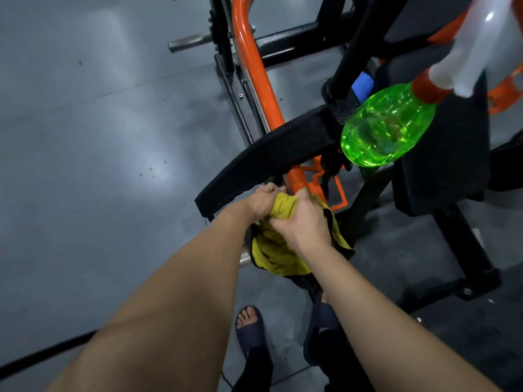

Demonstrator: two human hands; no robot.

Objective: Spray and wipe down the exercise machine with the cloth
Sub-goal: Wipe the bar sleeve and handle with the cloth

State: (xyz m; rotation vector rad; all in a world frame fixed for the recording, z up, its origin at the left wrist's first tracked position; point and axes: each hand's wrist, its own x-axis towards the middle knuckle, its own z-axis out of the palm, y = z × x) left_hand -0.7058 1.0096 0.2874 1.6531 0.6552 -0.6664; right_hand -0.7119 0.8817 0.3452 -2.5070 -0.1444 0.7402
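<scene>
– Cloth (276, 250) first: where does it sit?
– Bunched between both hands. The top wad of the yellow cloth is squeezed between the two sets of fingers, and the rest hangs loose below the palms.
– How is the left hand (263, 200) set?
– Its fingers are curled over the wad from the left, knuckles up, gripping it. The fingertips are hidden behind the fabric.
– And the right hand (302, 222)?
– Curled tight as well. Thumb and fingers clamp a fold of the cloth, and the foremost knuckles sit against the lower end of the orange bar (254, 66) of the exercise machine (294, 42). The two hands meet across the wad.
– What lies just beyond the fingers?
– Right above the left knuckles a curved black pad (271, 154) crosses the bar. The orange bar itself runs up and away from the right fingertips.
– Where is the spray bottle (387, 125)?
– Well up and to the right of the fingers, with neither hand touching it. It is green with an orange collar and a blurred white head, and it hangs in front of a black seat pad (441, 154). I cannot tell what holds it.
– Anything under the wrists?
– Grey floor (99, 137) spreads left of the left forearm, and a foot in a dark sandal (249, 326) shows below, between the forearms.
</scene>
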